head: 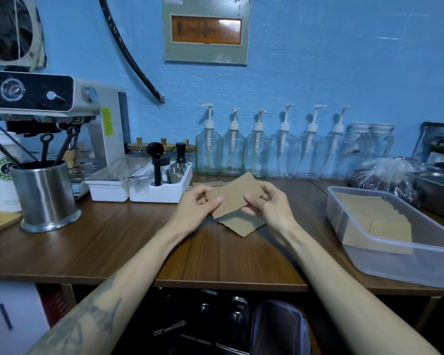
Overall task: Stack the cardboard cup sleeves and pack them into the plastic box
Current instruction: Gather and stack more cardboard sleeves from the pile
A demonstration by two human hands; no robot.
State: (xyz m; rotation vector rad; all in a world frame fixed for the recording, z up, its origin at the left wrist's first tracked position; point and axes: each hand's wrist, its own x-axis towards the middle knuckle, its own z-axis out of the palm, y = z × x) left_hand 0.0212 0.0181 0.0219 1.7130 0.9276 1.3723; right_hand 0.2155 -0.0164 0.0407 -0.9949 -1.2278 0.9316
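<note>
A flat cardboard sleeve [235,194] is pinched at its ends by left hand [195,208] and right hand [269,206] — light, bendable, probably best held by the edges.

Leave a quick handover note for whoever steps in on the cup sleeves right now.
Left hand and right hand both pinch one flat sleeve above the table.
More loose sleeves lie under it on the table.
The plastic box, at the right, already holds a row of sleeves.
Left: stack the loose ones and pack them into the box.
</note>
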